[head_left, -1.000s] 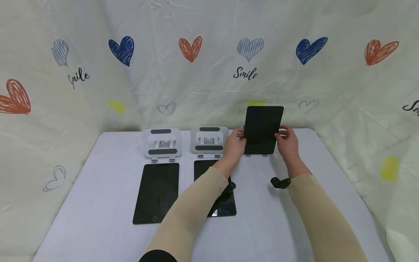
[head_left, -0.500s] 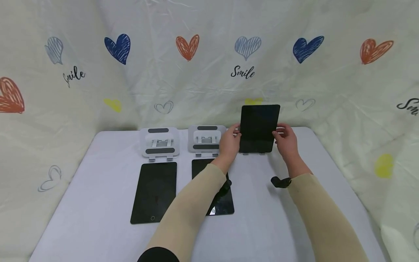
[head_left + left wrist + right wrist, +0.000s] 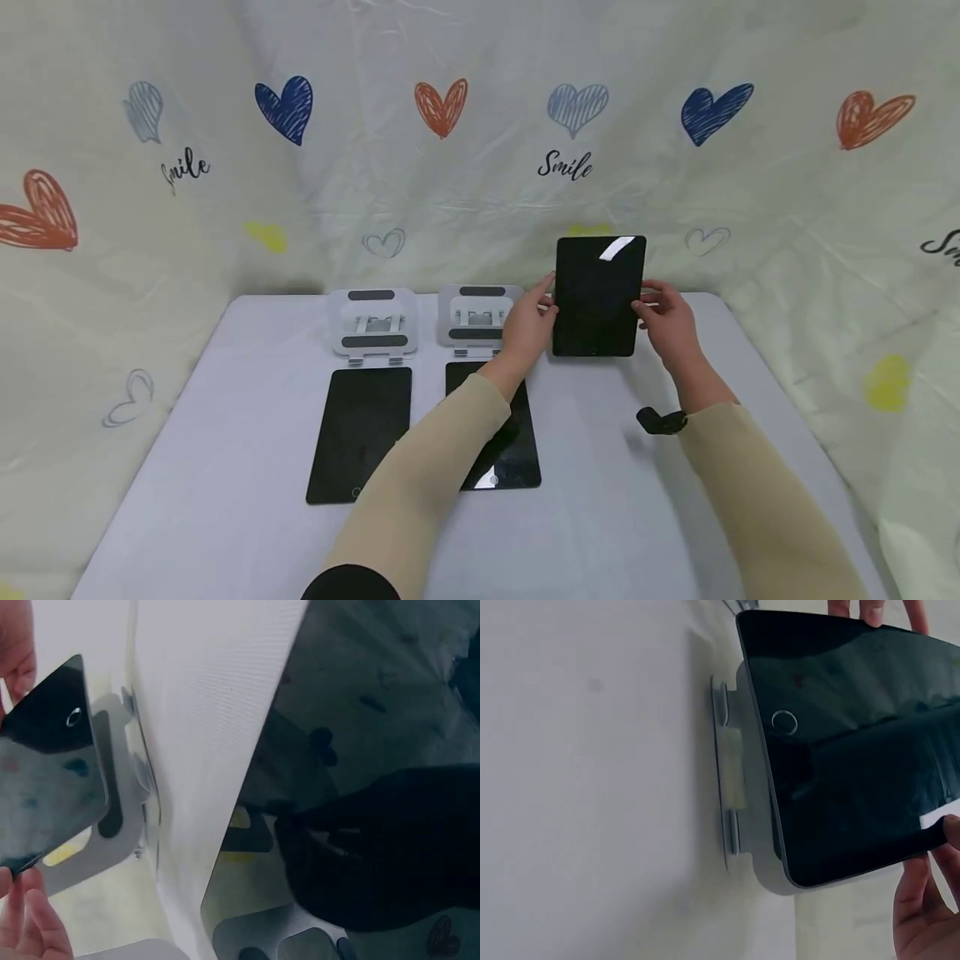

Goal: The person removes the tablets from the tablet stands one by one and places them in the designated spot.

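Observation:
Both hands hold a black tablet point(image 3: 598, 300) upright by its side edges at the table's back right. My left hand point(image 3: 527, 327) pinches the left edge and my right hand point(image 3: 670, 321) the right edge, its thumb at the screen's border in the right wrist view. A pale stand point(image 3: 769, 847) is right behind the tablet, mostly hidden by it; its grey pad point(image 3: 110, 776) shows in the left wrist view. In the right wrist view, the tablet's home-button end overlaps the stand's lower part; contact there is unclear.
Two more pale stands, a left one point(image 3: 374, 321) and a middle one point(image 3: 474, 317), stand along the back of the white table point(image 3: 585, 517). A tablet lies flat before each: the left tablet point(image 3: 352, 442) and the middle tablet point(image 3: 517, 454), partly under my left sleeve. A heart-printed sheet point(image 3: 495, 208) hangs behind.
The held tablet's lower edge has come forward and now covers the stand's front clips, visible below it before. A bright reflection has appeared on its screen. The head view has shifted slightly.

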The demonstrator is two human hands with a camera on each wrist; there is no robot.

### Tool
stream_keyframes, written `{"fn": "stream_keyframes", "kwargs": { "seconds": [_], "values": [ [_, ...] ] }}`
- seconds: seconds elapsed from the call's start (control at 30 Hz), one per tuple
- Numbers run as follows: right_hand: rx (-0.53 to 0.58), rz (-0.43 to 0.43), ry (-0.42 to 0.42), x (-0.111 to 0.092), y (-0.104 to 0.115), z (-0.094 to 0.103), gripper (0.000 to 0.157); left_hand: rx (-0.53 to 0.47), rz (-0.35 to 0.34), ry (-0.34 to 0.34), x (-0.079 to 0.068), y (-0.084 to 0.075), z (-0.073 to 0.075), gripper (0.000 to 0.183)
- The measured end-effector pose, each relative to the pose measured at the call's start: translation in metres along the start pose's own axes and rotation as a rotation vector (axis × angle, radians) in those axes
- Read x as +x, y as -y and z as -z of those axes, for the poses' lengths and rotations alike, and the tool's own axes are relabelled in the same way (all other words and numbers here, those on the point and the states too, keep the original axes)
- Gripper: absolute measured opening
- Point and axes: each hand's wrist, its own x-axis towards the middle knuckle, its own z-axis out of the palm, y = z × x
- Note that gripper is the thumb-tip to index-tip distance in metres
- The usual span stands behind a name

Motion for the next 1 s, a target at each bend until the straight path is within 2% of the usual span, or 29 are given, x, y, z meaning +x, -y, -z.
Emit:
{"fn": "stream_keyframes", "kwargs": {
  "seconds": [0.27, 0.57, 0.8, 1.0],
  "values": [
    [-0.087, 0.028, 0.086, -0.011, -0.006, 0.011, 0.054, -0.02, 0.023, 0.079, -0.013, -0.004, 0.007, 0.067],
    [-0.057, 0.033, 0.222, -0.028, -0.007, 0.023, 0.061, -0.125, 0.088, 0.142, -0.03, -0.006, 0.014, 0.07],
    [-0.029, -0.047, 0.356, -0.044, -0.012, 0.034, 0.069, -0.129, 0.143, 0.198, -0.047, -0.008, 0.016, 0.068],
    [0.011, -0.119, 0.417, -0.056, -0.019, 0.036, 0.072, -0.15, 0.163, 0.231, -0.064, -0.007, 0.015, 0.07]
  ]
}}
